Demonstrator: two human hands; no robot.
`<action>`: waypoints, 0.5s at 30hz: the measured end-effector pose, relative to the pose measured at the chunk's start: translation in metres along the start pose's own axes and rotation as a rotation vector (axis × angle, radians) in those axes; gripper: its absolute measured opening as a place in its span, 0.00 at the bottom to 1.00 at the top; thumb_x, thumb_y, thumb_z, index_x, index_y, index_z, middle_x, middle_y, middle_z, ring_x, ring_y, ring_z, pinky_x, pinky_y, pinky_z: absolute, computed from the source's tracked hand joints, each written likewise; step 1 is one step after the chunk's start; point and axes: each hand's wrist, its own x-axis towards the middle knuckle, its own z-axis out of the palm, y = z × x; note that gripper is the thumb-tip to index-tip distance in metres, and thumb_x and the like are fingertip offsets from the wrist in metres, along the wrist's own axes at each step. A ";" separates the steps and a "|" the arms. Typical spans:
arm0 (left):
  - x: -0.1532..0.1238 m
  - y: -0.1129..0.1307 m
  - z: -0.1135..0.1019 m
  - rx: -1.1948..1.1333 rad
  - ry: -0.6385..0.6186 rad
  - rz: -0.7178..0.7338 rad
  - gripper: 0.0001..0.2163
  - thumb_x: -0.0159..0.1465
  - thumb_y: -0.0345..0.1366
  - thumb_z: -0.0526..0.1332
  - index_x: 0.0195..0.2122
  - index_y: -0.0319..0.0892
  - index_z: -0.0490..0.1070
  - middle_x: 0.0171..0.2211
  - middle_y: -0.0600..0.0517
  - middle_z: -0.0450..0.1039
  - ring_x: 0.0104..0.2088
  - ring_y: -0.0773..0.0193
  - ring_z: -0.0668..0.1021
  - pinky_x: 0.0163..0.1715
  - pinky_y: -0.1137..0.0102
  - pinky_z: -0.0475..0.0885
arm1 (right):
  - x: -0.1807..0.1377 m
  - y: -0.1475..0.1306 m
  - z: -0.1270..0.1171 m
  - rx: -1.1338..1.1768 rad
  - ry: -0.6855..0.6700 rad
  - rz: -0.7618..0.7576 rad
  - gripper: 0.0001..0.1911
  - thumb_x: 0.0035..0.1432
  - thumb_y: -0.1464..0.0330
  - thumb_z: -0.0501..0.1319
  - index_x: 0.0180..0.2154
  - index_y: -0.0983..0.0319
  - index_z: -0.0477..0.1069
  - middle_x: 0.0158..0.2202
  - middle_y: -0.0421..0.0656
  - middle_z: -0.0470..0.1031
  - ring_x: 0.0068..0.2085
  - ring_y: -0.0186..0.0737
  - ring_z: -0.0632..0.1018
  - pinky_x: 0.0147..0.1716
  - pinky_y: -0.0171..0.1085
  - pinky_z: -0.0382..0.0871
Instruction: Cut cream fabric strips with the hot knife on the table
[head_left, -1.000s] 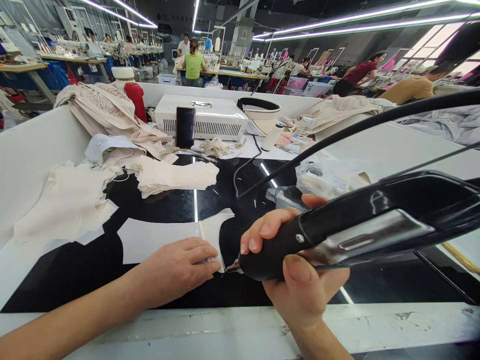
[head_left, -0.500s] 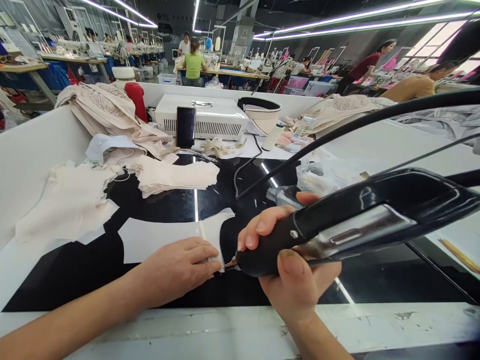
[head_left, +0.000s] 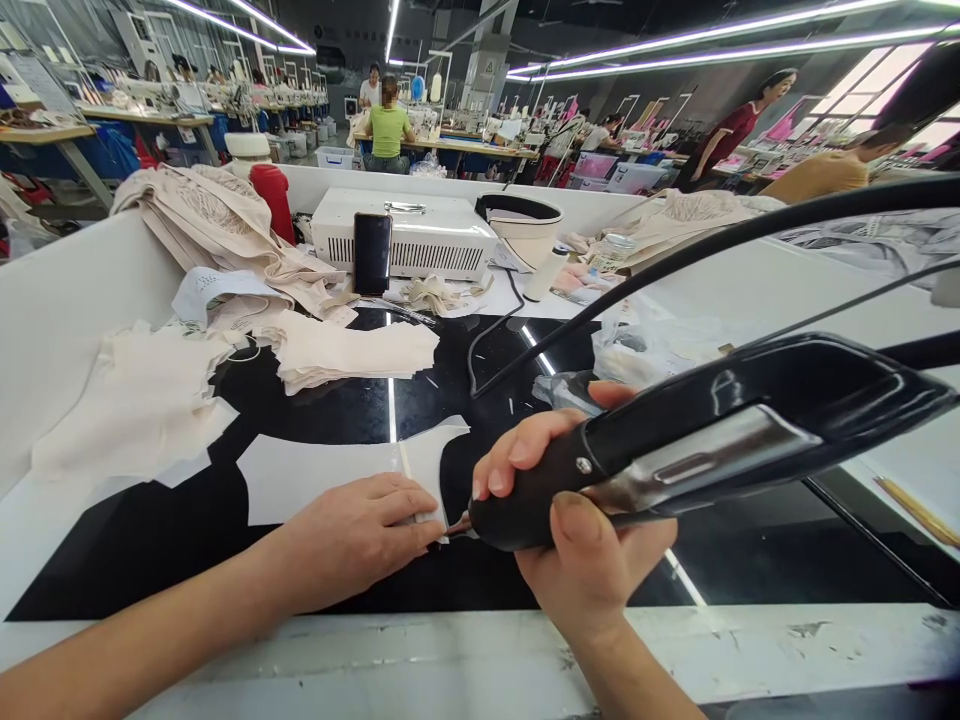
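1. White cut piece (head_left: 322,478): one, lying flat on the black tabletop (head_left: 450,400), near centre. We judge its right edge is being trimmed or sealed.
2. Left hand (head_left: 360,535): fingers stretched out, pressing the piece's right end flat.
3. Right hand (head_left: 577,520): fingers wrapped tight round one black handheld cutter (head_left: 712,440), its tip at the piece's right edge, just beside the left fingertips.
4. Next move, we judge, calls for a firm hold-down and a tip kept clear of those fingers.
5. Farther: one stack of beige pieces (head_left: 352,352); one phone (head_left: 371,252) leaning on one white control box (head_left: 427,235); one red bottle (head_left: 271,200).

No legible text, no readable labels, brands, numbers
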 end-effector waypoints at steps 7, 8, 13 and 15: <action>-0.001 -0.001 0.001 -0.003 0.015 0.028 0.10 0.75 0.30 0.55 0.54 0.37 0.71 0.50 0.45 0.77 0.52 0.58 0.79 0.59 0.61 0.75 | -0.001 -0.002 0.002 -0.028 0.012 0.033 0.25 0.60 0.62 0.72 0.54 0.52 0.66 0.32 0.37 0.74 0.24 0.39 0.75 0.20 0.39 0.72; -0.001 -0.001 0.000 0.003 0.023 0.032 0.10 0.75 0.30 0.54 0.54 0.37 0.71 0.50 0.44 0.77 0.52 0.57 0.79 0.60 0.60 0.74 | -0.001 -0.002 0.003 -0.015 0.013 0.033 0.25 0.59 0.62 0.72 0.55 0.53 0.66 0.32 0.37 0.74 0.24 0.38 0.75 0.20 0.38 0.72; -0.001 -0.002 -0.004 -0.036 0.004 0.029 0.11 0.75 0.32 0.55 0.55 0.38 0.71 0.49 0.45 0.78 0.52 0.57 0.79 0.60 0.59 0.73 | -0.009 -0.005 0.004 0.015 -0.020 0.017 0.25 0.61 0.63 0.72 0.56 0.53 0.66 0.33 0.37 0.73 0.26 0.35 0.75 0.22 0.37 0.73; -0.001 -0.001 -0.007 -0.073 -0.007 0.040 0.10 0.75 0.32 0.55 0.53 0.39 0.72 0.47 0.45 0.78 0.49 0.58 0.79 0.59 0.60 0.74 | -0.010 -0.007 0.003 0.013 -0.045 0.018 0.24 0.62 0.62 0.71 0.56 0.53 0.66 0.33 0.38 0.73 0.26 0.35 0.74 0.22 0.36 0.73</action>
